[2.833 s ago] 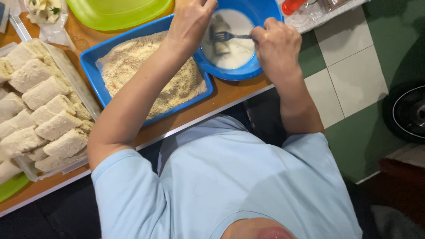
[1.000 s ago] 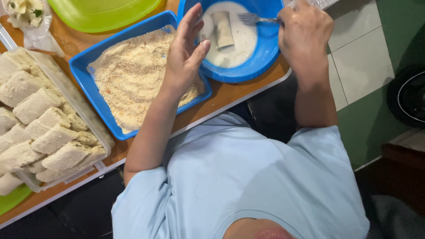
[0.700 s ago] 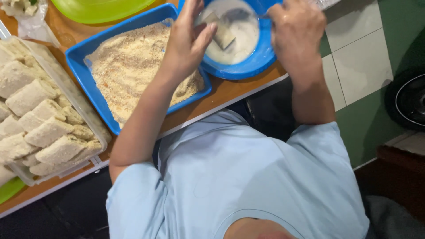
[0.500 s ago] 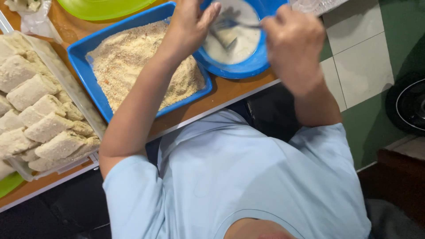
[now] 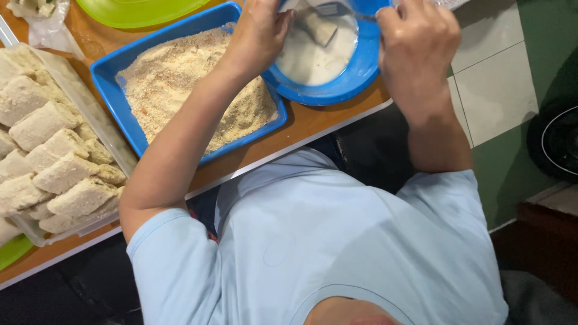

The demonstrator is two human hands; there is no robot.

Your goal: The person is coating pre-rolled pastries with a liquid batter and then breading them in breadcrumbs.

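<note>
Roll [image 5: 318, 27] lies in white batter inside blue bowl [image 5: 355, 75] on bench [image 5: 301, 123]. Right hand [image 5: 418, 45] – fingers curled tight round fork [image 5: 337, 9], tines by roll. Left hand [image 5: 256, 36] – fingers bent over bowl rim, wrist above crumb tray [image 5: 129, 57].

plain light-blue short-sleeved cotton T-shirt [image 5: 325, 241] | round neckline, sleeves ending above elbows | bare forearms | left hand [image 5: 256, 36], right hand [image 5: 415, 42]: no gloves, rings or watch visible

Pale roll [image 5: 317, 27] in white batter [image 5: 313, 57]
</note>
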